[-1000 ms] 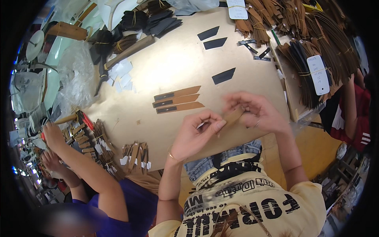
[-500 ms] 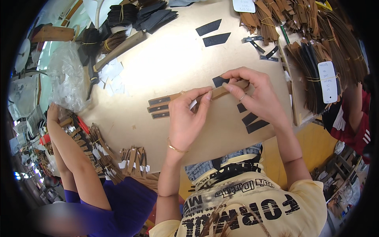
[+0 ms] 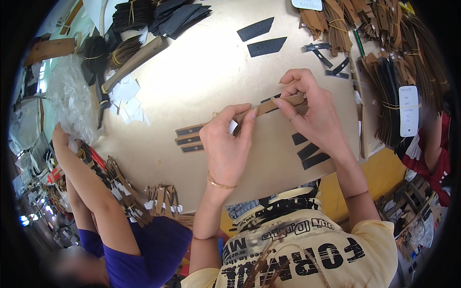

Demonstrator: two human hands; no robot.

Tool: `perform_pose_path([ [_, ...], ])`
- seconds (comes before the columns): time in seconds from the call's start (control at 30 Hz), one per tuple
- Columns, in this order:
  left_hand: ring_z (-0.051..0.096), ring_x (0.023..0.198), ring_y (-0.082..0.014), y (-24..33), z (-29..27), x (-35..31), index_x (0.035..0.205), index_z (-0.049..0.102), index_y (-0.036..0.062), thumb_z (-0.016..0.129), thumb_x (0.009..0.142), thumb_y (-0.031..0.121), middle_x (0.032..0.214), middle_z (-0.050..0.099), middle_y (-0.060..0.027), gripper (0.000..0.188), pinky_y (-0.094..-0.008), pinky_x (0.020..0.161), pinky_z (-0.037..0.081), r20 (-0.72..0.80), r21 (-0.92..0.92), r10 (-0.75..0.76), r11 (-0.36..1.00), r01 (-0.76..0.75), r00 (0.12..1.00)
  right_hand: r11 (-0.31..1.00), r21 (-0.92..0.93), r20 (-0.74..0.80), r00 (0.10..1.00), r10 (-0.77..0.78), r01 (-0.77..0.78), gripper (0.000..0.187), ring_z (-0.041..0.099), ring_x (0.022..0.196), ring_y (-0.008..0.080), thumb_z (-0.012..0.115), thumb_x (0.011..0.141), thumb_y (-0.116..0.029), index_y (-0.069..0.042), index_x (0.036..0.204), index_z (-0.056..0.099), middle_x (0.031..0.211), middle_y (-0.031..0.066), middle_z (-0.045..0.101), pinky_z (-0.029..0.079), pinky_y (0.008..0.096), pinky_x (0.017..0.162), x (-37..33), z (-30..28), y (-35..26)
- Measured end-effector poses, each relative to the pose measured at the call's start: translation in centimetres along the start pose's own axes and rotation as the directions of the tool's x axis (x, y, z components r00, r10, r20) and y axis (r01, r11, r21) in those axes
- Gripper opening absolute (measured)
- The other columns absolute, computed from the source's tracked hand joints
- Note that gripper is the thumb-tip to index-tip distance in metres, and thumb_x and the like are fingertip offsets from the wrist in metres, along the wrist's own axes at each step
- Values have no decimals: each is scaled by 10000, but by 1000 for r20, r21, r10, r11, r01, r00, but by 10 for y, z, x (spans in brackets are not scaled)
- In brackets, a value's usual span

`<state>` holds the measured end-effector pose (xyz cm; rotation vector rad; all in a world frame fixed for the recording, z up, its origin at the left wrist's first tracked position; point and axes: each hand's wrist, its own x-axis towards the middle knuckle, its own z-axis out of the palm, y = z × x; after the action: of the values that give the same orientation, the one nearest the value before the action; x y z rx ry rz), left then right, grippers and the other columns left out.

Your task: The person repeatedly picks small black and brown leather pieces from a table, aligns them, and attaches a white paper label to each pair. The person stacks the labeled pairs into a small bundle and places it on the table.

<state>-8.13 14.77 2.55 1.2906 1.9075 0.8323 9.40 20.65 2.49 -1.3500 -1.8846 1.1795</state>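
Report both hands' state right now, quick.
Left hand: closed, pinching a brown strip between thumb and fingers.
Right hand: closed on the same strip, farther right.

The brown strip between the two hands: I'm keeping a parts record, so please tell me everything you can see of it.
The brown strip is narrow, plain and leather-like in look. It slants up toward the right, over the tan tabletop. The left hand pinches it between thumb and fingers, hiding its left end; the right hand grips it farther along, thumb against it. A small white piece shows at the left hand; whether it joins the strip, I cannot tell.
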Motion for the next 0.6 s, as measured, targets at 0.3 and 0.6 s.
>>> perform_pose_path([
  [0.3, 390, 533, -13, 0, 2, -1, 959, 741, -37, 769, 877, 111, 653, 638, -8, 172, -208, 461, 300, -14, -10, -23, 1000, 23, 1000, 997, 26, 13, 997, 77, -77, 335, 657, 737, 160, 719, 862, -22, -24, 1108, 491, 805, 66, 662, 508, 282, 686, 0, 0, -1],
  [0.6, 411, 536, -20, 0, 3, 0, 953, 735, -36, 759, 879, 94, 640, 623, -9, 151, -209, 464, 310, -18, 14, 4, 1000, -3, 1000, 998, -44, -3, 999, 43, -43, 345, 671, 731, 179, 725, 863, -30, -26, 1104, 479, 796, 78, 670, 510, 291, 670, 0, 1, -1],
])
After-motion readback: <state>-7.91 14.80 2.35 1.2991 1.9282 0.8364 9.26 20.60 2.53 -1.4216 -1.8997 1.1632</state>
